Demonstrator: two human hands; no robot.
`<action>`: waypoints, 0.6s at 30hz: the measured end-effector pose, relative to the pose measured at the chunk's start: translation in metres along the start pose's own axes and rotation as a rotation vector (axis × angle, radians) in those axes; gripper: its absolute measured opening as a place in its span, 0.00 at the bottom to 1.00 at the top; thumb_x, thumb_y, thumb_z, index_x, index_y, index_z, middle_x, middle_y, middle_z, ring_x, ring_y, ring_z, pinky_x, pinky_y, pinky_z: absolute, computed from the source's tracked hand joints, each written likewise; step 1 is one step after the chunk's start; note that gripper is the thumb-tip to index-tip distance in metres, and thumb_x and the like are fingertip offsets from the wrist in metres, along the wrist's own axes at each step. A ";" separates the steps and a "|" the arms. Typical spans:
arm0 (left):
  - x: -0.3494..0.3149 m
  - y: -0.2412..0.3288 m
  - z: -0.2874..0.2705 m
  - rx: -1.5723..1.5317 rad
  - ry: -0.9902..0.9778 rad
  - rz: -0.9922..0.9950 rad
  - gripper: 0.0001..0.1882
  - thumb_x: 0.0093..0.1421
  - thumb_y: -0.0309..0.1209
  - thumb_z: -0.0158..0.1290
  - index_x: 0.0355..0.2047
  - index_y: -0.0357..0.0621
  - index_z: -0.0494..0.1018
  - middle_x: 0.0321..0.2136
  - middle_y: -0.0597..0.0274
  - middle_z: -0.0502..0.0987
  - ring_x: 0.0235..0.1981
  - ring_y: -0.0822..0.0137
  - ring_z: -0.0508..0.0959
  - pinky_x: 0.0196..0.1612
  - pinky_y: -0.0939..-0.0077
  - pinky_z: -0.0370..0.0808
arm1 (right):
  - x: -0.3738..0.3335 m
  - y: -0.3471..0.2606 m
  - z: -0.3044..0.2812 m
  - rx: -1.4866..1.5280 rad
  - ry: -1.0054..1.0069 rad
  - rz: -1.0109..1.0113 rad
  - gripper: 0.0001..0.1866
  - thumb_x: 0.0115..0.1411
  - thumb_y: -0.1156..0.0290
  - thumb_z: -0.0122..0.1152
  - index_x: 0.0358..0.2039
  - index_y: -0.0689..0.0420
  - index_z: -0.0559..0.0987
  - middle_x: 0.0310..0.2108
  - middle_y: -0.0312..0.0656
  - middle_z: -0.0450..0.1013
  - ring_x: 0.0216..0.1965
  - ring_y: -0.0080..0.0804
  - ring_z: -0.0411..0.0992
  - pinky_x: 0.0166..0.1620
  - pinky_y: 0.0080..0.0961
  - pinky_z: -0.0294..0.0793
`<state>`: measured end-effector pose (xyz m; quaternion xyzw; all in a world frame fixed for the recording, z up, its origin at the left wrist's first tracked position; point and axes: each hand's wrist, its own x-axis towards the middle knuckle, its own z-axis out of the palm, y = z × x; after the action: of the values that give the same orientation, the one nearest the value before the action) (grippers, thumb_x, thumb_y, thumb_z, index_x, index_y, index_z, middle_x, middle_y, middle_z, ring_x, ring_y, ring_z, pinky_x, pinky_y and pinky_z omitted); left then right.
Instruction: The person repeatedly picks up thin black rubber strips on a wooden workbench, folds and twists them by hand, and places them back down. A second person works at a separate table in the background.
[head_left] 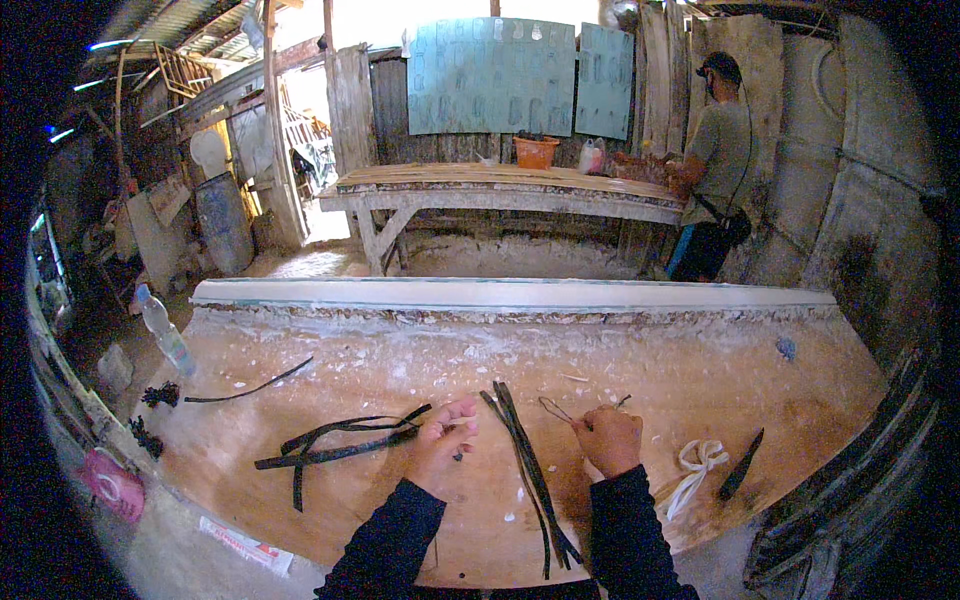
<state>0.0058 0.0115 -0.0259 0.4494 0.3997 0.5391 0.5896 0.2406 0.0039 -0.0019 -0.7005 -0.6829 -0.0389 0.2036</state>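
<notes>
My left hand (443, 440) is over the middle of the board with its fingers curled inward; a small dark bit shows by it, and what it holds, if anything, I cannot make out. Several black flat strips (345, 450) lie loosely crossed just left of it, their ends reaching close to the hand. My right hand (610, 440) is closed around a thin looped cord or wire (553, 408), whose loop sticks out to the left while a dark end shows above the knuckles. Between both hands rests a bundle of long black strips (525, 465).
On the right lie a white tied strip (692, 475) and a dark blade-shaped piece (741, 465). A clear bottle (165, 332), black tangled bundles (160, 395) and one thin black strip (250, 382) are at left. A white ledge (520, 293) borders the far side. Beyond, a person (715, 165) stands at another bench (500, 180).
</notes>
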 end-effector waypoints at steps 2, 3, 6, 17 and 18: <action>-0.001 -0.002 0.003 -0.053 -0.005 -0.008 0.19 0.51 0.30 0.50 0.44 0.43 0.66 0.35 0.65 0.68 0.30 0.77 0.69 0.25 0.85 0.67 | 0.000 0.002 0.001 -0.131 -0.032 0.049 0.11 0.43 0.58 0.57 0.21 0.52 0.79 0.23 0.41 0.73 0.25 0.38 0.71 0.28 0.33 0.67; -0.001 -0.003 0.004 -0.022 0.009 -0.008 0.18 0.50 0.29 0.50 0.43 0.44 0.66 0.34 0.67 0.68 0.28 0.78 0.68 0.26 0.85 0.66 | 0.000 0.002 0.002 -0.088 -0.026 0.044 0.11 0.43 0.58 0.57 0.21 0.51 0.79 0.23 0.41 0.72 0.25 0.38 0.71 0.28 0.33 0.67; 0.000 -0.005 0.005 0.069 0.039 0.013 0.16 0.49 0.27 0.47 0.41 0.45 0.66 0.31 0.71 0.68 0.25 0.79 0.67 0.27 0.87 0.64 | -0.001 -0.006 0.003 0.041 -0.156 0.018 0.12 0.43 0.56 0.57 0.21 0.50 0.79 0.22 0.43 0.72 0.26 0.39 0.71 0.29 0.35 0.67; -0.008 -0.005 0.013 0.840 -0.032 0.485 0.17 0.47 0.24 0.51 0.40 0.50 0.69 0.34 0.62 0.69 0.27 0.69 0.71 0.27 0.81 0.69 | -0.021 -0.046 0.002 0.212 -0.413 -0.074 0.11 0.43 0.60 0.57 0.24 0.54 0.74 0.23 0.43 0.71 0.28 0.41 0.70 0.29 0.34 0.68; -0.009 -0.002 0.015 0.996 -0.036 0.555 0.17 0.46 0.24 0.51 0.39 0.52 0.70 0.35 0.61 0.68 0.31 0.66 0.71 0.31 0.77 0.69 | -0.021 -0.047 0.001 0.237 -0.387 -0.086 0.11 0.44 0.61 0.57 0.24 0.54 0.74 0.23 0.43 0.71 0.27 0.41 0.70 0.29 0.34 0.68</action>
<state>0.0196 0.0009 -0.0239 0.7702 0.4626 0.4127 0.1496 0.1937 -0.0163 0.0015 -0.6363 -0.7383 0.1679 0.1479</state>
